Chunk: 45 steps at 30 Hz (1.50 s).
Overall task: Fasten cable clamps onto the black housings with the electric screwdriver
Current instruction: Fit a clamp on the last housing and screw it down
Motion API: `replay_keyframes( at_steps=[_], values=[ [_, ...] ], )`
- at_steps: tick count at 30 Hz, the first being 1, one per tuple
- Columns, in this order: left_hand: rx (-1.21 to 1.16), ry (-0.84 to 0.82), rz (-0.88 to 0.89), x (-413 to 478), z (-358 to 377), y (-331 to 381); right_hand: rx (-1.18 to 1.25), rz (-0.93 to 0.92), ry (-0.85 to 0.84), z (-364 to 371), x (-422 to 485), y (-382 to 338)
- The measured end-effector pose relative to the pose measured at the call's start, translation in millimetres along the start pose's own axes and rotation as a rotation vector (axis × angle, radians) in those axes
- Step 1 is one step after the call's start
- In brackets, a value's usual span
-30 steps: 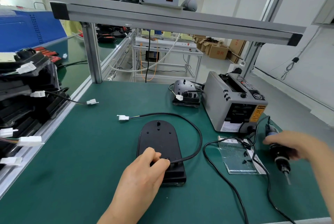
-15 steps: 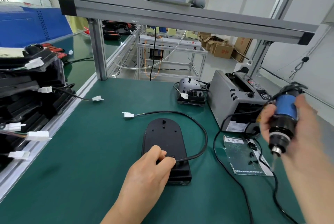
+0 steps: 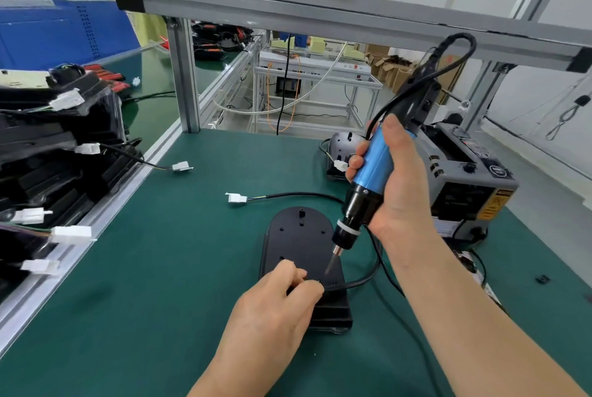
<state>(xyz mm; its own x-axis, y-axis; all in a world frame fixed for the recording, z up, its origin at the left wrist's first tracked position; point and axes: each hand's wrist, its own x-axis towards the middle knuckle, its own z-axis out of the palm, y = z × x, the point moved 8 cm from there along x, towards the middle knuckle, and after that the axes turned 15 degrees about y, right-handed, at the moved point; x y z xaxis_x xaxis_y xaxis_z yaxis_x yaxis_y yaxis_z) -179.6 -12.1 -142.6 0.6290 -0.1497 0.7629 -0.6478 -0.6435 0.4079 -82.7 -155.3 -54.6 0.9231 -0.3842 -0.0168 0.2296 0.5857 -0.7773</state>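
While the left hand (image 3: 275, 310) pinches the cable (image 3: 362, 281) against the black housing (image 3: 298, 236), the right hand (image 3: 400, 191) grips the electric screwdriver (image 3: 371, 172).

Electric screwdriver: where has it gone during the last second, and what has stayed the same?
The right hand, already gripping the electric screwdriver low beside the tape dispenser, lifted it and carried it left. Its bit now points down just above the near end of the black housing, close to the left hand. The left hand stayed, pinching the black cable at the housing; housing and cable did not move.
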Motion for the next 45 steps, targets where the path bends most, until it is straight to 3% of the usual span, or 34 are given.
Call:
replay_keyframes(
  at_steps=[26, 45],
  values=[
    [-0.014, 0.034, 0.046, -0.2, -1.5, 4.4, -0.097, -0.008, -0.239, 27.0, -6.0, 14.5],
    [-0.002, 0.037, 0.039, -0.7, 0.1, 2.2, -0.167, -0.067, -0.304, 33.4, -11.5, 15.3]
  ],
)
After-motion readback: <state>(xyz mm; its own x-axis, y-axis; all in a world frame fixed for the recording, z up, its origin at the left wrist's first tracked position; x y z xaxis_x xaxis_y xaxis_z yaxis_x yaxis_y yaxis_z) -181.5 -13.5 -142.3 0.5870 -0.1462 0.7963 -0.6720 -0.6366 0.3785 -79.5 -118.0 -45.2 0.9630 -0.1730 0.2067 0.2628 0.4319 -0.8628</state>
